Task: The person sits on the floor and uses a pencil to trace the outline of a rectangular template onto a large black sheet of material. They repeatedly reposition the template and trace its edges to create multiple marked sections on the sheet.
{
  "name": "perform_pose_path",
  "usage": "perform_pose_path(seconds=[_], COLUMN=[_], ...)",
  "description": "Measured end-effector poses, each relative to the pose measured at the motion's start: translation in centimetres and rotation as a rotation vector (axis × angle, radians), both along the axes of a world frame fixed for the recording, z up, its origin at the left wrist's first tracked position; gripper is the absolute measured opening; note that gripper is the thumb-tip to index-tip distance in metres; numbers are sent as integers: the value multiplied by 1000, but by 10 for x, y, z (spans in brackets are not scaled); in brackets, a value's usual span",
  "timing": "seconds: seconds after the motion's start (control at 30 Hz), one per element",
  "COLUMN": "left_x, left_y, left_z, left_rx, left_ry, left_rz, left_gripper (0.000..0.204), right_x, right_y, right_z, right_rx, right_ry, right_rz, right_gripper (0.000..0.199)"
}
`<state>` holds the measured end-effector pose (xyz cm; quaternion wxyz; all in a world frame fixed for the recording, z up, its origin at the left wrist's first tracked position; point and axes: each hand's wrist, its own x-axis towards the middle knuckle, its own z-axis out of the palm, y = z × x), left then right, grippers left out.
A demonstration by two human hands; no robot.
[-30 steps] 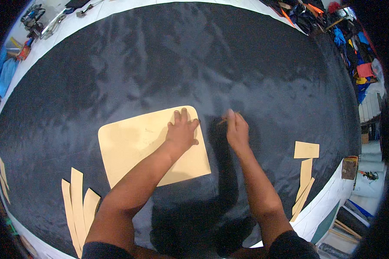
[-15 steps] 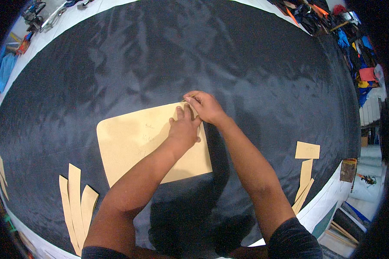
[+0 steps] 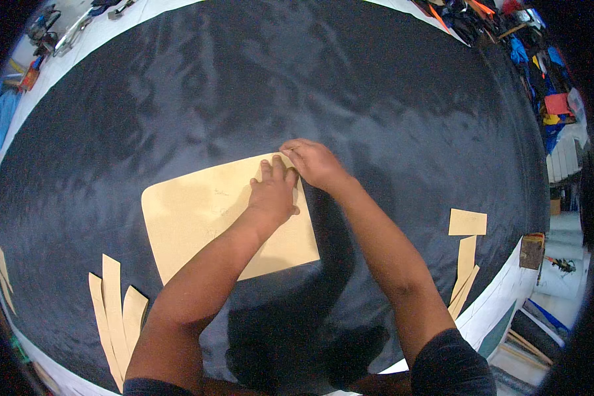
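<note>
Centre frame, the left hand (image 3: pixel 272 196) lies spread on a smooth tan sheet (image 3: pixel 191 204), rounded at upper left, probably to stop it sliding on glossy, rippled black material (image 3: pixel 244 99). At its upper-right corner, the right hand (image 3: pixel 310 162) pinches something thin, mostly hidden. 3 slim strips (image 3: pixel 113 297) lie lower left.

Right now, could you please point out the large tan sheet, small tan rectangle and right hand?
Large tan sheet (image 3: pixel 201 214), head view: its bare middle.
Small tan rectangle (image 3: pixel 468 222), head view: its centre.
Right hand (image 3: pixel 315 165), head view: its back.
</note>
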<state>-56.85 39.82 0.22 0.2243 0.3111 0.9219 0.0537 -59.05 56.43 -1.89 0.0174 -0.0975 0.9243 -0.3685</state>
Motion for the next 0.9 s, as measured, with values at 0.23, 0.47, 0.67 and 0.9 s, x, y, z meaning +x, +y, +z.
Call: perform_pose_path(seconds=[0.23, 0.47, 0.67, 0.9], left_x=[-1, -1, -2, -2], left_y=[-2, -3, -3, -5], left_z=[0, 2, 0, 0], left_rx=[-6, -10, -34, -56], left_ry=[-3, 6, 21, 35], left_rz=[12, -2, -24, -40], left_gripper=[102, 104, 105, 107], right_x=[13, 35, 36, 105], right_y=[9, 12, 12, 4], right_z=[10, 8, 5, 12], right_rx=[50, 159, 109, 315], right_ry=[29, 100, 210, -71], right_rz=[-10, 20, 36, 114], right_gripper=[23, 25, 21, 16])
